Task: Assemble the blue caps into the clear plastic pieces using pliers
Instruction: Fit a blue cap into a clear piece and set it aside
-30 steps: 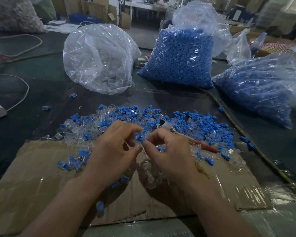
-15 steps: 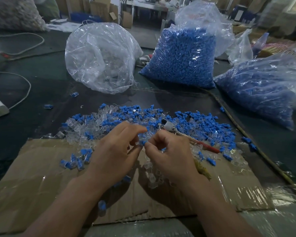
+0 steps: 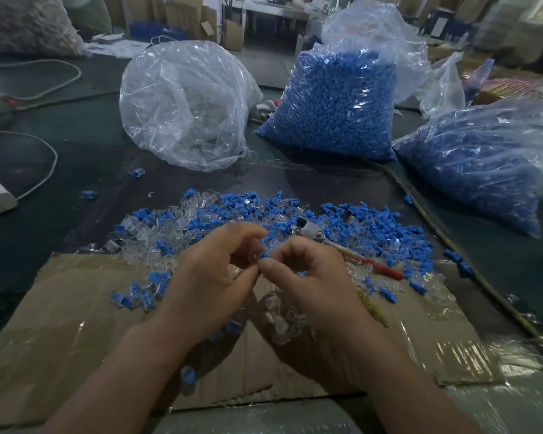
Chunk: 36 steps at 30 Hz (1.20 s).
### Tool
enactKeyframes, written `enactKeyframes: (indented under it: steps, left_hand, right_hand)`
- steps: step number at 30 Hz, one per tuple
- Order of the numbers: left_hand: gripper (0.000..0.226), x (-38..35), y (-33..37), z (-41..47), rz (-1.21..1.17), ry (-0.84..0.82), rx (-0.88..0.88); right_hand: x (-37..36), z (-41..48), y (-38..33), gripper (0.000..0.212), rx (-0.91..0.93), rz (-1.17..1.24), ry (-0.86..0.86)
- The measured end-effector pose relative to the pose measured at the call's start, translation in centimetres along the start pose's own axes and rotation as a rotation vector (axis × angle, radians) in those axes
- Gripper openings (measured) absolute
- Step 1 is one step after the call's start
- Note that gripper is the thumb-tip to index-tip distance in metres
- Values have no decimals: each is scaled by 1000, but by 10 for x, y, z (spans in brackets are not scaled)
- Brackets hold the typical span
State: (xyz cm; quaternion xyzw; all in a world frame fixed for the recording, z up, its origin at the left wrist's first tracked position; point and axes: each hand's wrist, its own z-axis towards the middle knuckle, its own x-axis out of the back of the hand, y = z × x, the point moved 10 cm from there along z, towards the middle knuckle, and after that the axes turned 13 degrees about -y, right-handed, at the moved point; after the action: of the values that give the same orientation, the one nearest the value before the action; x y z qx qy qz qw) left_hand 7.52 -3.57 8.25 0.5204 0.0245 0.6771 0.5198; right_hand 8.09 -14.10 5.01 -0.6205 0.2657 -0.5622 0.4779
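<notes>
You are curling both hands over the cardboard sheet [image 3: 60,308], fingertips meeting. Your left hand [image 3: 213,277] and right hand [image 3: 311,283] are pinching one small blue cap [image 3: 264,256] between the thumb tips, with a glassy clear plastic piece [image 3: 272,244] sitting just above it between the forefingers. I cannot tell which hand is bearing which part.

The pliers [image 3: 309,229] are lying just beyond your right knuckles on the loose pile [image 3: 373,227] of matte blue caps and transparent pieces, the dull metal head pointing left and the thin red handle trailing right. I cannot tell whether they are touching your hand.

The cardboard is creased and glinting with shiny tape. Farther back, a crinkled clear bag [image 3: 185,104] is slumping beside a stuffed bag of blue caps [image 3: 333,101], with another blue-filled bag [image 3: 483,158] sagging at the right.
</notes>
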Motion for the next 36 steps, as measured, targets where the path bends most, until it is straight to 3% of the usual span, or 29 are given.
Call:
enactKeyframes:
  steps: [6,11,16,27,31,36]
  left_hand:
    - [43,2,2,0,-8,-3,-18]
    - [52,5,-8,0,-197,39,71]
    - [27,-10,-35,-1,-496,-69,298]
    - [6,-20,-46,-4,-796,-108,412]
    - [18,-21,-50,-6,-936,-68,467]
    - [20,-26,-53,-7,-942,-94,504]
  right_hand:
    - [-7,2,-1,26,11,194,-126]
    - [-1,3,-2,28,35,140,-66]
    - [5,1,-2,27,47,38,-31]
    - [2,1,-1,35,78,92,-64]
    - [8,-2,-12,35,196,66,7]
    - [9,-3,-16,30,263,31,35]
